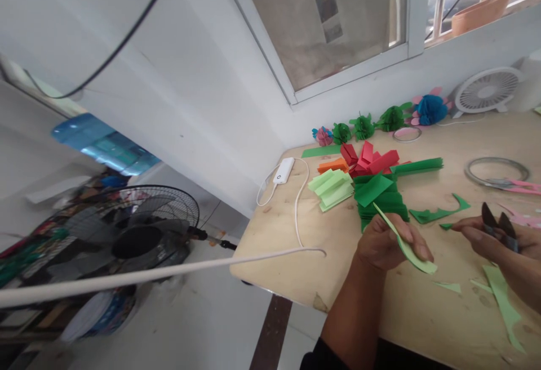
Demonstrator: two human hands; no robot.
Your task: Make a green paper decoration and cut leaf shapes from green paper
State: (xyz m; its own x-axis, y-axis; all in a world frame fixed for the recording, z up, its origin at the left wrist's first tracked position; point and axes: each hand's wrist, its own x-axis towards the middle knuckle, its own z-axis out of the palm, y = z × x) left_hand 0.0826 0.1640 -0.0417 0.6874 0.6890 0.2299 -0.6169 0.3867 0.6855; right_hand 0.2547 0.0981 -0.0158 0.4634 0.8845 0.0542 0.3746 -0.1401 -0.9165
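Left hand [386, 244], pinching a pale green paper strip [408, 252]. Right hand [477, 233], closed around dark-bladed scissors [499, 228], blades spread. Green paper scraps [501, 302] lie nearby on the wooden table [296, 263].

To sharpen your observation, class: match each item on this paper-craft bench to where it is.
Items:
1. White corded plastic box
2. Light green paper strip
3. Dark-bladed scissors
4. Blue paper flower

Places:
A. In the right hand
B. In the left hand
C. Beside the round white desk fan
D. Near the left end of the pale wooden table

Pairs: 1-D; 2-B; 3-A; 4-C
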